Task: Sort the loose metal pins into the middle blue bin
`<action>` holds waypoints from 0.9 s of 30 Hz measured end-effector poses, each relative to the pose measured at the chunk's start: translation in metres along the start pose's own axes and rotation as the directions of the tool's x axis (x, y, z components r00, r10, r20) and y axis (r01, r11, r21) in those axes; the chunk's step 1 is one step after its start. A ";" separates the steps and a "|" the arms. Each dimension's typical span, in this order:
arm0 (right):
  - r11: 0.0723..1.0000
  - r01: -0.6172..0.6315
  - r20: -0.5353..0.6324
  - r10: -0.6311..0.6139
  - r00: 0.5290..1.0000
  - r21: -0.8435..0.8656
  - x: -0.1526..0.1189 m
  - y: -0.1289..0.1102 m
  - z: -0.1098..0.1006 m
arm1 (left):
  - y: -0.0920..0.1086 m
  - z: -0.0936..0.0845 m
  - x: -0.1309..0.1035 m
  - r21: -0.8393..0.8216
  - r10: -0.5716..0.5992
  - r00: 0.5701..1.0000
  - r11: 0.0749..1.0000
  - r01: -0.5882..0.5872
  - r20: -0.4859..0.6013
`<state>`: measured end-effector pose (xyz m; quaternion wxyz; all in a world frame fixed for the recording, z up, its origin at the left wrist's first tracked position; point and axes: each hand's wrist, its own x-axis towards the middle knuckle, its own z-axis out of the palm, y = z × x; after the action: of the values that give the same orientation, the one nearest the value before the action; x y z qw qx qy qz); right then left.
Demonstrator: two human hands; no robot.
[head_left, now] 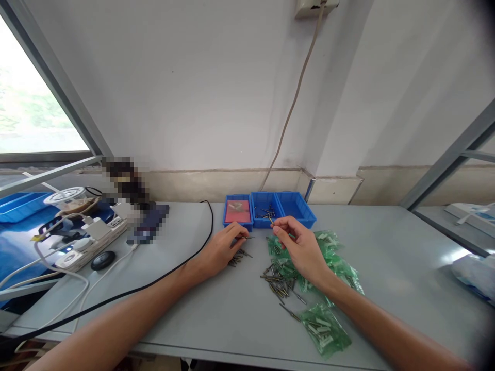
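Note:
My left hand is closed in a pinch on a thin metal pin, whose tip pokes out to the right. Under and beside its fingers lies a small pile of similar pins. My right hand pinches a short brass-coloured pin in front of the blue bins. A larger heap of loose metal pins lies on the table below that hand. Around it are green plastic bags with small pieces inside. Another green bag lies nearer the front edge.
A blue bin with a red insert, a blue bin with pins and another blue bin stand near the wall. A black cable crosses the table. At left are a power strip and a black mouse.

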<state>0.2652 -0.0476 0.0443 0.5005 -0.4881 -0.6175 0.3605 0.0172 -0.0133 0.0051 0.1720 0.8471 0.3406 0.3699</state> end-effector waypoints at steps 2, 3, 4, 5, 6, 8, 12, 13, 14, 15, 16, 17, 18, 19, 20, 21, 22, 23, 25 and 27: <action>1.000 -0.003 0.005 0.003 1.000 -0.003 0.000 0.001 0.000 | 0.000 0.000 0.000 0.011 0.010 1.000 1.000 -0.010 0.004; 1.000 -0.004 0.008 0.004 1.000 -0.004 0.000 0.001 0.000 | 0.000 0.000 0.000 0.019 0.016 1.000 1.000 -0.016 0.005; 1.000 -0.006 0.011 0.006 1.000 -0.001 0.000 0.001 -0.001 | 0.000 0.000 0.000 0.028 0.021 1.000 0.999 -0.022 0.009; 1.000 -0.009 0.013 0.009 1.000 0.005 0.000 0.001 -0.001 | -0.001 0.000 0.000 0.035 0.025 1.000 0.999 -0.026 0.015; 1.000 -0.013 0.016 0.013 1.000 0.013 0.000 0.001 -0.001 | -0.001 0.000 0.000 0.041 0.027 0.999 0.999 -0.027 0.022; 1.000 -0.019 0.018 0.019 1.000 0.024 0.001 0.001 -0.001 | -0.001 0.000 0.001 0.048 0.023 0.999 0.999 -0.025 0.038; 1.000 -0.011 0.019 0.011 1.000 0.024 0.001 0.000 0.000 | -0.002 0.000 0.001 0.046 0.027 0.998 0.999 -0.029 0.052; 1.000 -0.008 0.018 0.008 1.000 0.027 0.001 0.000 0.000 | -0.002 -0.001 0.001 0.042 0.030 0.998 0.999 -0.033 0.054; 1.000 -0.007 0.016 0.006 1.000 0.030 0.001 0.001 0.000 | -0.002 -0.001 0.001 0.039 0.034 0.998 0.999 -0.036 0.057; 0.999 -0.006 0.016 0.006 1.000 0.034 0.001 0.001 0.000 | -0.002 -0.001 0.001 0.038 0.038 0.997 0.998 -0.040 0.064; 0.999 -0.007 0.017 0.006 1.000 0.036 0.001 0.002 0.000 | -0.002 -0.002 0.001 0.039 0.040 0.997 0.998 -0.043 0.070; 0.999 -0.005 0.020 0.004 1.000 0.037 0.002 0.002 0.000 | -0.001 -0.002 0.002 0.042 0.043 0.996 0.998 -0.046 0.075; 0.999 -0.003 0.023 0.002 1.000 0.039 0.002 0.002 0.000 | 0.000 -0.003 0.002 0.044 0.045 0.996 0.998 -0.049 0.079; 0.999 0.000 0.025 -0.001 1.000 0.040 0.002 0.002 0.000 | 0.001 -0.004 0.002 0.046 0.046 0.996 0.998 -0.049 0.080; 0.999 0.000 0.026 -0.001 1.000 0.040 0.002 0.002 0.000 | 0.001 -0.004 0.002 0.047 0.043 0.996 0.998 -0.046 0.081; 0.999 -0.002 0.026 0.001 1.000 0.039 0.002 0.001 0.000 | 0.002 -0.004 0.002 0.049 0.037 0.996 0.998 -0.040 0.079; 0.999 -0.006 0.027 0.005 1.000 0.037 0.002 0.001 0.000 | 0.002 -0.004 0.002 0.050 0.029 0.997 0.998 -0.033 0.077; 0.999 -0.009 0.029 0.008 1.000 0.035 0.002 0.000 0.000 | 0.002 -0.004 0.002 0.051 0.021 0.997 0.998 -0.025 0.076; 0.999 -0.012 0.038 0.011 0.999 0.034 0.002 0.000 0.000 | 0.000 -0.004 0.002 0.050 0.015 0.997 0.999 -0.019 0.075; 0.999 -0.010 0.047 0.008 0.999 0.042 0.001 0.000 0.000 | -0.003 -0.003 0.002 0.051 0.024 0.997 0.998 -0.028 0.074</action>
<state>0.2653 -0.0461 0.0442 0.4943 -0.4717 -0.6191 0.3871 0.0148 -0.0100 0.0065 0.1576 0.8687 0.3326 0.3316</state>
